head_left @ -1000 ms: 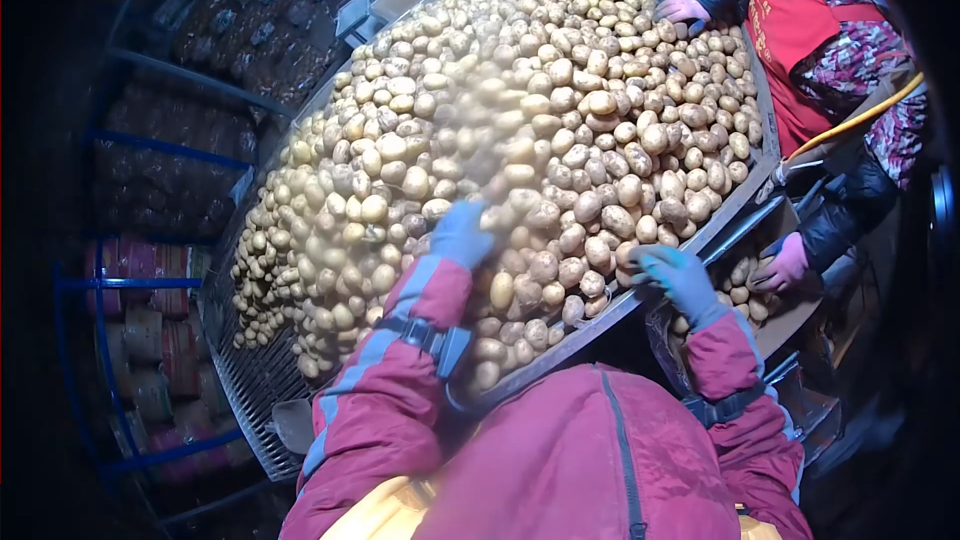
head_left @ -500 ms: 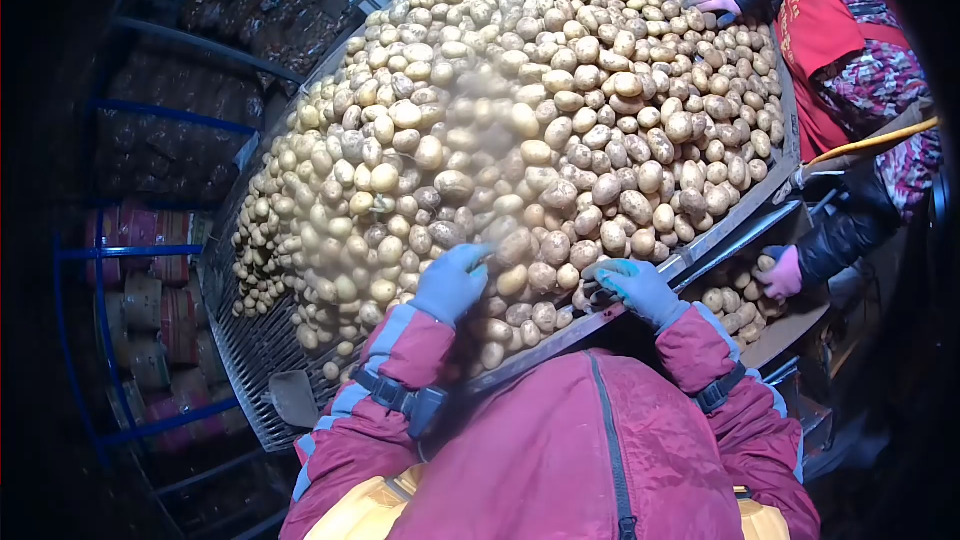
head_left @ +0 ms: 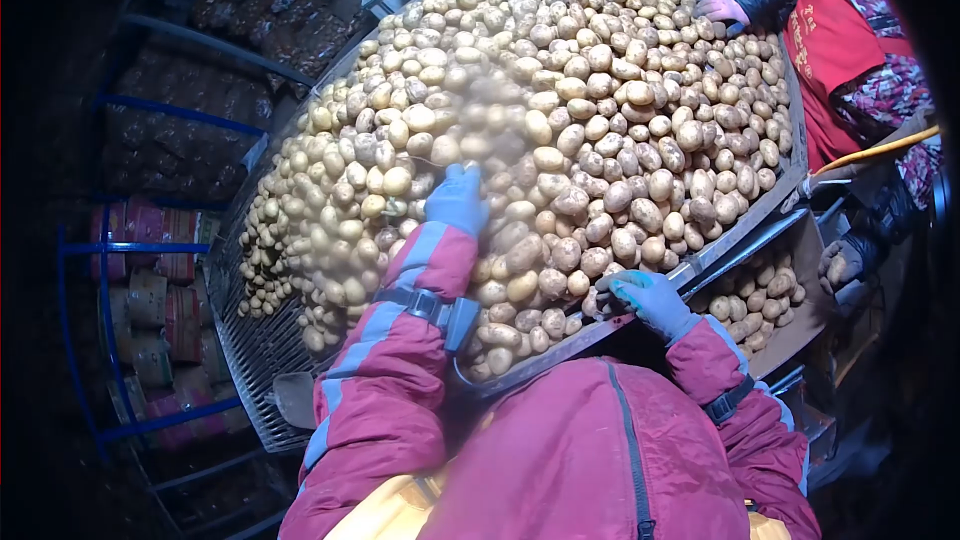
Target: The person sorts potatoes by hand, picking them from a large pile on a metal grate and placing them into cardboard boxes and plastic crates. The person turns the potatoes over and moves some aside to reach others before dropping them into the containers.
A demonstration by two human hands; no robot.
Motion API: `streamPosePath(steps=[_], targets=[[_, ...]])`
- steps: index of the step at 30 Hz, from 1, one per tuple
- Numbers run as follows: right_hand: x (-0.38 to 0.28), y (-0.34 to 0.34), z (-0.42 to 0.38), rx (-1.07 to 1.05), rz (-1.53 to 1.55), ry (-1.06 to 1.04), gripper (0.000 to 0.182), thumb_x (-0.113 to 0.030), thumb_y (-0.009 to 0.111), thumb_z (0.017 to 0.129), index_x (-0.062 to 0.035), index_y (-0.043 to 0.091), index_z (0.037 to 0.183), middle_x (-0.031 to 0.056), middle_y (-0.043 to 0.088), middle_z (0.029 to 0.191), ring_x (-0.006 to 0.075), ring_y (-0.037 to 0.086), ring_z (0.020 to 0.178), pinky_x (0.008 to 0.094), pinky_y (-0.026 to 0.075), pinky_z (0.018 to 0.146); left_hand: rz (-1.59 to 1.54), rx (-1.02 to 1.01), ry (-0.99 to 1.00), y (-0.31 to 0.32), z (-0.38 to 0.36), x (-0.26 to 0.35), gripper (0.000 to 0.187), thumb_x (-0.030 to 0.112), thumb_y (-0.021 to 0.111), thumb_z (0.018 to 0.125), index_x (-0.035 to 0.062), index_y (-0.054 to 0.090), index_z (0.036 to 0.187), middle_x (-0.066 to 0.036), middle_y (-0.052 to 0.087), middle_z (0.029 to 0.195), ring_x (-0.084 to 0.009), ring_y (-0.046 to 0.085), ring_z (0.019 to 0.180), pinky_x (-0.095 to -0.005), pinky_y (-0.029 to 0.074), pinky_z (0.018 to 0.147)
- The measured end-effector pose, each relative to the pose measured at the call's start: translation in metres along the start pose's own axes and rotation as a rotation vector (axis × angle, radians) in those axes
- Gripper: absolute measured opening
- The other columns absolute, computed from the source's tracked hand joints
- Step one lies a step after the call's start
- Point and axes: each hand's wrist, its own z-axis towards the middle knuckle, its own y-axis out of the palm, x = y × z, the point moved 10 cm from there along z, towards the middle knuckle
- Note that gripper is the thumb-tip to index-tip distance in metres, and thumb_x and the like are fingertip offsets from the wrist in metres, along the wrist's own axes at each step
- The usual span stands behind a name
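Potatoes (head_left: 620, 70) cover a large sorting table with a raised metal rim (head_left: 560, 351). My left hand (head_left: 457, 202), in a blue glove, reaches over the middle of the heap; its fingertips touch potatoes, and whether they grip one is hidden. Near the front rim, my right hand (head_left: 645, 297), gloved in blue with green-tinted fingers, is closed around something at its fingertips that I cannot make out. Potatoes lie just beyond and left of it.
A co-worker in a red apron (head_left: 828, 40) stands at the right, one pink-gloved hand (head_left: 722, 10) on the heap. A cardboard box (head_left: 800, 324) with potatoes sits below the right rim. Slatted grating (head_left: 262, 365) lies at left, beside blue racks (head_left: 165, 248) with stacked goods.
My left hand has moved forward over the heap from near the front edge. My right hand stays near the rim. The co-worker's lower hand has moved right, away from the box.
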Motion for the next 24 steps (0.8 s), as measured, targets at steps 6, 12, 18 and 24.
streamPosePath(steps=[6,12,18,24], targets=[[-0.003,-0.005,-0.008,0.019,0.019,0.008,0.028,-0.017,0.063,0.099,0.0014,0.072,0.118,0.0100,0.074,0.108,0.0166,0.072,0.090,0.0295,0.058,0.078,0.054,-0.301,-0.130,-0.003,-0.002,-0.012,0.058,0.032,0.075,0.085,0.0104,0.059,0.136,-0.017,0.058,0.134,-0.0329,0.064,0.118,-0.0449,0.054,0.095],[-0.004,-0.019,-0.012,0.067,-0.017,-0.018,0.029,-0.018,0.062,0.099,0.0005,0.071,0.120,0.0096,0.074,0.110,0.0159,0.071,0.093,0.0295,0.058,0.079,-1.102,-0.414,-0.298,0.009,-0.047,-0.008,0.049,0.028,0.077,0.091,0.0020,0.064,0.130,-0.008,0.070,0.116,-0.0154,0.067,0.099,-0.0311,0.055,0.084],[-0.029,0.013,-0.002,-0.044,0.094,-0.021,0.038,-0.028,0.061,0.102,-0.0033,0.066,0.131,0.0080,0.074,0.114,0.0159,0.070,0.096,0.0288,0.057,0.082,-1.617,-0.493,-0.402,0.031,-0.092,0.054,0.042,0.027,0.070,0.098,0.0035,0.064,0.132,-0.002,0.069,0.114,-0.0096,0.065,0.091,-0.0230,0.053,0.075],[-0.049,0.028,-0.002,-0.079,0.291,-0.177,0.044,-0.031,0.057,0.105,-0.0025,0.055,0.139,0.0101,0.063,0.130,0.0198,0.065,0.111,0.0317,0.059,0.087,-1.625,-0.670,-0.361,0.018,-0.120,0.136,0.052,0.030,0.066,0.100,0.0002,0.058,0.141,-0.008,0.068,0.122,-0.0157,0.067,0.096,-0.0306,0.057,0.081]])
